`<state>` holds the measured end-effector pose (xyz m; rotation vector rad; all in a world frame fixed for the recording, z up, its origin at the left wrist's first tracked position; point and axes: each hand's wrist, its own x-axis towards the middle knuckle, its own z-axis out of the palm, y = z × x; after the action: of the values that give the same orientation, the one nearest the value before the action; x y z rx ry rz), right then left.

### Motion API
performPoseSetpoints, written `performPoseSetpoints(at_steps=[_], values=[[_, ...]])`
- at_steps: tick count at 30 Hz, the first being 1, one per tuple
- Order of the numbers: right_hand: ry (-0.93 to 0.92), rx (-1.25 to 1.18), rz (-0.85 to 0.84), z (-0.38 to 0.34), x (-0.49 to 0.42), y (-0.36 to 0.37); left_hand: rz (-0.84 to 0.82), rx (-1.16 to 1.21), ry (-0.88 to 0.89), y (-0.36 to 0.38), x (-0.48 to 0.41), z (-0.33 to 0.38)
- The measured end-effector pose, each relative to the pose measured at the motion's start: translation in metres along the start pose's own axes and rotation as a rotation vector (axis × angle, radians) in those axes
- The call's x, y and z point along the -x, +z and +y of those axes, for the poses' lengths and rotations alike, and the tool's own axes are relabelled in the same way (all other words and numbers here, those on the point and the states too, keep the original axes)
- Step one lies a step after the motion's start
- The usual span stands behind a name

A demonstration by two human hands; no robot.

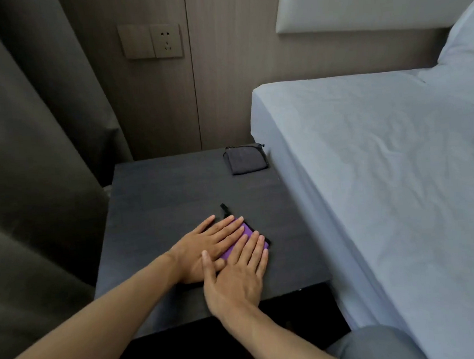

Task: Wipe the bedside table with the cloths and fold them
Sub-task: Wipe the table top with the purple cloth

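A folded purple cloth with black edging lies near the front of the dark bedside table. Both hands press flat on it, fingers spread. My left hand covers its left part. My right hand lies over its right part, the thumb crossing onto the left hand. Only a purple strip and the black loop at its far corner show. A second cloth, dark grey and folded into a square, rests at the table's back right corner by the bed.
A bed with a pale blue sheet stands right against the table's right side. Dark curtains hang on the left. A wall socket sits on the panelled wall behind. My knee in grey fabric is at the bottom right.
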<state>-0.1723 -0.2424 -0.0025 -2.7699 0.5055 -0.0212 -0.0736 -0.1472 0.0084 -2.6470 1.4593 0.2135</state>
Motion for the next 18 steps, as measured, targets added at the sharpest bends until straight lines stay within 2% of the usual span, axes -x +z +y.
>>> performPoseSetpoints(at_steps=[5, 9, 18], values=[[-0.153, 0.050, -0.137, -0.019, 0.006, -0.007, 0.051, 0.063, -0.220, 0.015, 0.041, 0.000], [-0.291, 0.061, -0.200, -0.035, 0.010, -0.003, 0.078, 0.121, -0.437, 0.018, 0.074, 0.009], [-0.575, 0.115, -0.305, -0.086, 0.026, 0.014, 0.130, 0.105, -0.776, 0.042, 0.149, 0.006]])
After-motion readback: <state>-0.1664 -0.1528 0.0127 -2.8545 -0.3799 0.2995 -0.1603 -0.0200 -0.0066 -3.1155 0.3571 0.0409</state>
